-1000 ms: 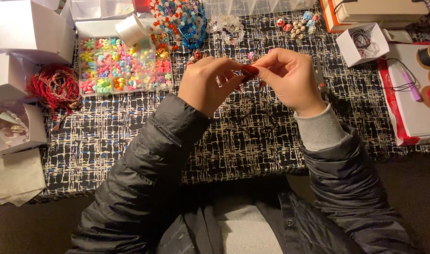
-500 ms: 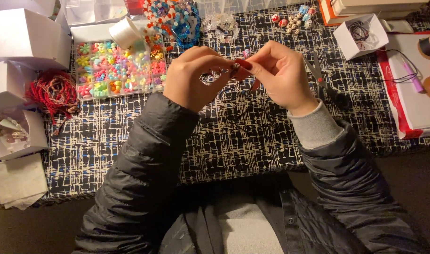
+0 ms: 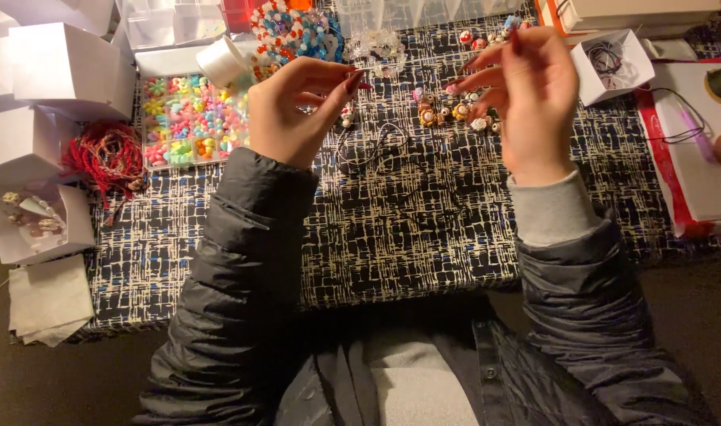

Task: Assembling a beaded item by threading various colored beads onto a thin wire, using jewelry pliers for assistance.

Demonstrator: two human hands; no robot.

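Thread, too thin to see clearly, seems stretched left to right between my 2 hands above the patterned cloth (image 3: 424, 229). Left hand (image 3: 297, 110) pinches 1 end, right hand (image 3: 526, 95) the other. Slack grip could drop it among the loose beads (image 3: 447, 110).

Both arms wear a dark, shiny quilted puffer jacket. At the right hand (image 3: 534, 95), toward 2 o'clock, a grey ribbed cuff shows. The left hand (image 3: 293, 110) has dark red polished nails.
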